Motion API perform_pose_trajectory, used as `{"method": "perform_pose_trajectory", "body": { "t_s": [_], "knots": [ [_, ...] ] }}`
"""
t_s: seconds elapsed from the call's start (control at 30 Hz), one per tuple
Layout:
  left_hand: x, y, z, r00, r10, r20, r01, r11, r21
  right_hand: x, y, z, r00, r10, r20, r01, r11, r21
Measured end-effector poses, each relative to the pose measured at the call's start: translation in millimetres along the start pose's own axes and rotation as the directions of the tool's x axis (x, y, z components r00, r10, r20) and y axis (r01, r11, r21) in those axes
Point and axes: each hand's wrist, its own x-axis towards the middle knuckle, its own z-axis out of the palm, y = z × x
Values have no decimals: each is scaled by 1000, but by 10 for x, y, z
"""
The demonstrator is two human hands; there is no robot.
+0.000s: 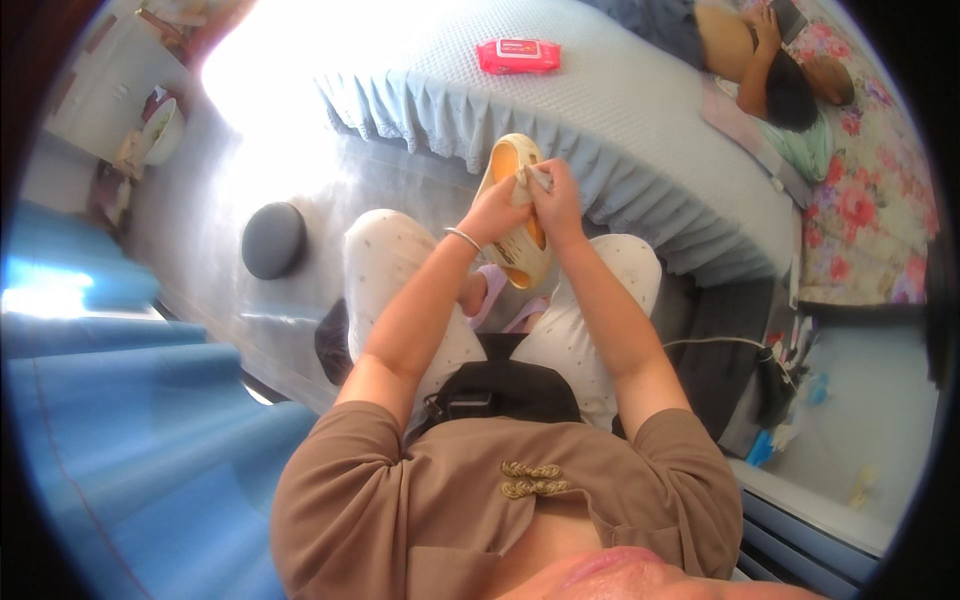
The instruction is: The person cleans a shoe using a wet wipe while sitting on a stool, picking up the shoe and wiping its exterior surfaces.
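A cream slipper (519, 259) with a yellow-orange inside is held upright above the gap between my knees. My left hand (496, 211) grips its near side, with a bangle on that wrist. My right hand (556, 201) pinches a crumpled white wipe (541, 177) against the slipper's strap, close to the left fingertips. Fingers and wipe hide part of the strap. On the bed beyond lies a pink pack of wet wipes (519, 57), its label bearing writing.
A bed with a pale quilted cover (622, 90) and ruffled skirt stands ahead. A person (787, 97) lies at its far right with a dark device. A round black stool (274, 240) stands left on the grey floor. Blue curtain (135, 420) hangs left; a white cable (712, 340) runs right.
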Motion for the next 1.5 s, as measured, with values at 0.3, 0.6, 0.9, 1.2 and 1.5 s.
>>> {"method": "perform_pose_trajectory", "body": {
  "t_s": [0.3,0.6,0.9,1.2,1.5],
  "knots": [
    [-7,6,-14,999,-44,-3,45,998,43,-56,33,-63,947,-292,134,307,946,-107],
    [-17,-84,-26,995,-66,-81,66,998,3,-121,-5,-82,946,-223,233,238,971,-35],
    [-84,41,2,995,-103,5,100,983,153,-70,101,-84,956,-189,223,205,978,-49],
    [-24,-29,81,998,-57,34,53,993,106,56,79,-99,988,-91,128,103,990,-93],
    [-36,76,17,992,-84,89,83,996,20,75,173,-25,990,-136,25,138,987,-85]
  ]
}}
